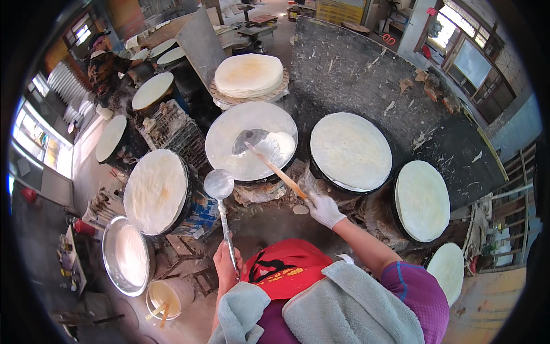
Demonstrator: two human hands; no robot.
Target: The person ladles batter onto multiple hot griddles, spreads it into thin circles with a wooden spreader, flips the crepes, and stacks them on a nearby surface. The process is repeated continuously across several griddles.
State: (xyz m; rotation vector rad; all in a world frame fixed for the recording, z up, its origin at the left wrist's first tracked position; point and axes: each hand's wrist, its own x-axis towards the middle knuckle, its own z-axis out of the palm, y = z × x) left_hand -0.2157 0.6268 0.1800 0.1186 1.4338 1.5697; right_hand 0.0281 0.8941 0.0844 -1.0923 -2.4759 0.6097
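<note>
My left hand (230, 260), bare, grips the handle of a metal ladle (219, 184), whose coated bowl is over the gap left of the middle griddle. My right hand (325, 210), in a white glove, is closed on a wooden spreading stick (275, 169). The stick's far end reaches over the round griddle (223, 129) in front of me, beside a pool of white batter (281, 144). Part of that griddle shows dark under a thin pale film. A stack of thin round sheets (248, 74) lies on a woven tray (281, 86) behind it.
Round griddles with pale sheets (350, 151) (157, 191) (422, 201) stand on both sides. At lower left are a metal basin of white batter (131, 258) and a bucket (182, 292). A dark board (335, 73) lies behind at right. A co-worker (105, 69) stands at upper left.
</note>
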